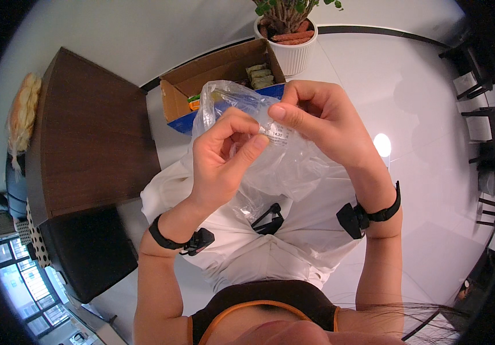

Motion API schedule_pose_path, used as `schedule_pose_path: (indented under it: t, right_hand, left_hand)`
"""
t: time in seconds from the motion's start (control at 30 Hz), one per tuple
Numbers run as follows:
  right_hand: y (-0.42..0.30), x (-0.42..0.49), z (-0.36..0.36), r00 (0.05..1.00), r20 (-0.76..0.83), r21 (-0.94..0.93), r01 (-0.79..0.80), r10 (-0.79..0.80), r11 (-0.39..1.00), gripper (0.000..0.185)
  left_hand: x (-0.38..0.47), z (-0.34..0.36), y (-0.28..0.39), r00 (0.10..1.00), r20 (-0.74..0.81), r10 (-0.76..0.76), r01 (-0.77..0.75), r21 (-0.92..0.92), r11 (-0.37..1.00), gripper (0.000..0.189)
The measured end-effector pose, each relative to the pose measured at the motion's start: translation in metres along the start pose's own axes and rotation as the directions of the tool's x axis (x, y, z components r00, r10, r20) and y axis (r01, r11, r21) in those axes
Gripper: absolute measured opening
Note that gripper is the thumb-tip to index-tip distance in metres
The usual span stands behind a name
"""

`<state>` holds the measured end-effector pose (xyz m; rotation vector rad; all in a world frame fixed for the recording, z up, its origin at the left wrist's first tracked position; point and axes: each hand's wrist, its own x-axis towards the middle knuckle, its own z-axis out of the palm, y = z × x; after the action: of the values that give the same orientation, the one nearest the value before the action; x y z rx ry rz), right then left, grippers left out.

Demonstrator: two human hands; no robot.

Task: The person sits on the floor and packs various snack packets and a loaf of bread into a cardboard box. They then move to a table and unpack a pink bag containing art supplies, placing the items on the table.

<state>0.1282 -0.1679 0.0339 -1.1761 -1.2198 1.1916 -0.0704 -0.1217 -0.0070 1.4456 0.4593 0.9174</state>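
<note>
A clear plastic bag [282,172] hangs between my two hands above my lap. My left hand [226,151] pinches the bag between thumb and index finger, close to a printed label [277,133] that bears writing. On the other side of the label, my right hand [321,120] grips the film with thumb and fingers. The bag looks thin and crumpled, and I cannot make out anything inside it. Behind it stands an open cardboard box [213,62], blue outside, with several green-wrapped packets [259,76] and an orange packet [194,103] in it. The bag hides part of the box.
A white ribbed pot [293,56] with a plant stands behind the box, against the wall. To the left rises a dark brown cabinet [96,138] with a black stool [87,252] beside it. A bagged bread loaf [24,114] lies at far left. Dark chairs [482,108] line the right.
</note>
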Motion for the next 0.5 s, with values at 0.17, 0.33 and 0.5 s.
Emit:
schedule_pose_path:
  t: [0.17, 0.33, 0.5]
  right_hand:
    - [-0.0015, 0.0001, -0.0028, 1.000, 0.006, 0.018, -0.027, 0.027, 0.999, 0.033]
    - [0.0010, 0.0008, -0.0078, 0.995, 0.023, -0.065, -0.099, 0.101, 0.993, 0.031]
    - [0.0063, 0.0017, -0.0078, 0.998, 0.059, -0.007, -0.026, 0.026, 1.000, 0.021]
  left_hand:
    - [-0.0024, 0.0033, 0.0028, 0.998, -0.046, -0.035, 0.033, -0.044, 0.998, 0.008]
    - [-0.0032, 0.0048, 0.0042, 0.992, -0.113, -0.050, 0.046, -0.039, 0.998, 0.008]
    - [-0.0035, 0.0032, 0.0037, 0.993, -0.107, -0.056, 0.051, -0.047, 0.998, 0.009]
